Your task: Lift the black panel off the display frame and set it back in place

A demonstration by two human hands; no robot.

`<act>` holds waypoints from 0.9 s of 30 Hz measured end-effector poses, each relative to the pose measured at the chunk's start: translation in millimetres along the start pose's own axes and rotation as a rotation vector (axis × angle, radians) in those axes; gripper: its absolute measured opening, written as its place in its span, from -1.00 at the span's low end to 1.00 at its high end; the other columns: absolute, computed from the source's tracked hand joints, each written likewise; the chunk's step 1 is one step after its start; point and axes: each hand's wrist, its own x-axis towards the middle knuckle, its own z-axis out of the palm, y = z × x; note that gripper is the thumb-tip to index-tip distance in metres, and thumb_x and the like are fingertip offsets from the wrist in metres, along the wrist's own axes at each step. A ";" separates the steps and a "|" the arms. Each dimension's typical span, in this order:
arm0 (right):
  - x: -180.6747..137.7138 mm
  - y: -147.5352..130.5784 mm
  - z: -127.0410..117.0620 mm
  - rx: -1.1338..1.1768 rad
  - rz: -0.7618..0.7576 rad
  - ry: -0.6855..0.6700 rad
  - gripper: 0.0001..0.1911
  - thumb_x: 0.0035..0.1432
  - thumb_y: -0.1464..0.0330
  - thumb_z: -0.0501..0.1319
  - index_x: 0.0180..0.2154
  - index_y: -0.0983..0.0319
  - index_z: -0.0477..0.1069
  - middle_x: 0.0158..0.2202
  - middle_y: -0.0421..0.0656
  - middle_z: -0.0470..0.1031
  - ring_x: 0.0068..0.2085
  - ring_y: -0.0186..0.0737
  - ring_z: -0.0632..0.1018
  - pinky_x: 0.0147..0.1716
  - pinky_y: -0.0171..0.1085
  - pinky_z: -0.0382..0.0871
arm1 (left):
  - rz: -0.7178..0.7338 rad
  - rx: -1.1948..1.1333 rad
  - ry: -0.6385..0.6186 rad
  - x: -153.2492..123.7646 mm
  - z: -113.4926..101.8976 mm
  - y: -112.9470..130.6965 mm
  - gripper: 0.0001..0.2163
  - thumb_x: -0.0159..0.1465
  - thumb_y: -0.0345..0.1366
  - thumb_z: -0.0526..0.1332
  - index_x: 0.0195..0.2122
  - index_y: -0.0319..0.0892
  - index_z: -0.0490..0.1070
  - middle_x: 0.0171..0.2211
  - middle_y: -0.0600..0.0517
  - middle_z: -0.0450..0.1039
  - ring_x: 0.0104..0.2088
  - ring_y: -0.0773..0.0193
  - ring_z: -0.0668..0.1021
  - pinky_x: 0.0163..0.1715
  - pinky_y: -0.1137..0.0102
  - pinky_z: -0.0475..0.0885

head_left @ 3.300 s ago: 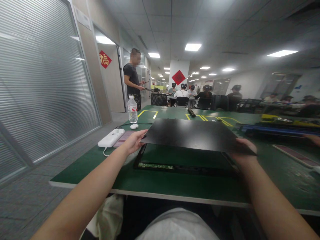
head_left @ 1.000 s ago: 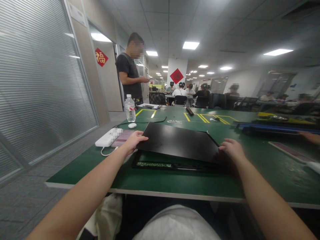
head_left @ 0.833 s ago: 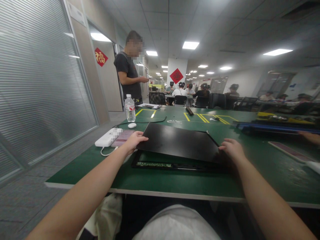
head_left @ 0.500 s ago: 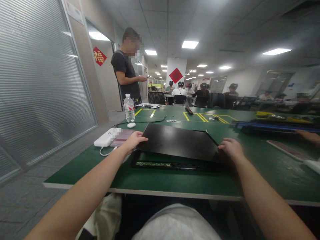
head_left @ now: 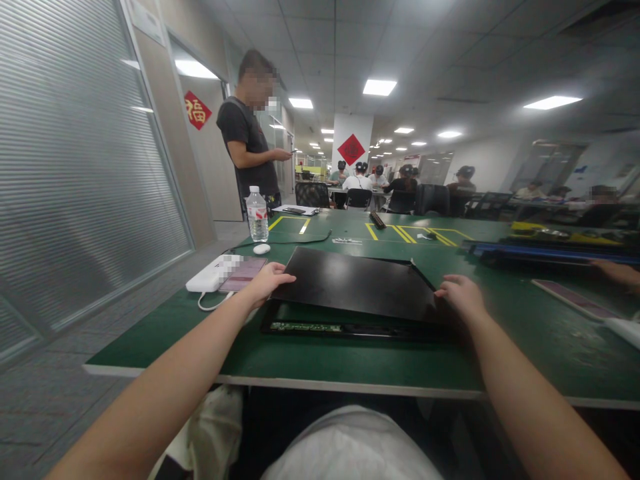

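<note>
A thin, glossy black panel [head_left: 360, 281] lies slightly tilted over a black frame [head_left: 390, 331], its near edge raised off it. Along the frame's near side a narrow green circuit board [head_left: 306, 327] shows; the rest of the frame's inside is covered by the panel. My left hand [head_left: 267, 283] pinches the panel's left edge, thumb on top. At the panel's right edge, my right hand [head_left: 460, 298] is closed with its fingertips on the near right corner.
Left on the green table [head_left: 200, 353] are a white power bank [head_left: 207, 273] with cable, a phone [head_left: 244, 273], a white case [head_left: 261, 249] and a water bottle [head_left: 258, 215]. At right lie another phone [head_left: 575, 299] and a co-worker's hand [head_left: 617, 272]. One person [head_left: 250, 133] stands behind.
The panel and both hands have hardly moved. The whole view has shifted very slightly.
</note>
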 end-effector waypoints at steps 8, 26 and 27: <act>2.5 1.9 0.4 -0.048 -0.028 0.011 -0.52 -0.08 0.35 0.21 -0.04 0.23 0.47 -0.47 -0.13 0.60 -0.29 -0.06 0.61 -0.36 -0.21 0.34 | 0.011 -0.027 -0.013 2.9 0.0 -3.6 -0.55 -0.20 -0.35 0.52 -0.31 -0.17 0.36 -0.43 0.02 0.59 -0.42 0.17 0.62 -0.40 0.36 0.46; 0.6 -2.1 -0.8 -0.124 -0.050 -0.004 -0.69 -0.09 0.40 0.20 -0.22 0.21 0.53 -0.46 -0.13 0.61 -0.31 -0.08 0.60 -0.38 -0.22 0.32 | 0.001 -0.025 -0.040 7.3 -3.7 -8.3 -0.53 -0.18 -0.38 0.54 -0.28 -0.16 0.36 -0.35 -0.02 0.64 -0.38 0.13 0.66 -0.38 0.34 0.52; 0.2 -2.5 -0.8 -0.119 -0.048 -0.001 -0.69 -0.10 0.40 0.21 -0.22 0.21 0.53 -0.47 -0.13 0.61 -0.32 -0.08 0.60 -0.39 -0.22 0.32 | 0.001 -0.025 -0.041 7.5 -3.8 -8.4 -0.53 -0.18 -0.38 0.54 -0.28 -0.16 0.37 -0.35 -0.03 0.64 -0.37 0.12 0.67 -0.38 0.33 0.53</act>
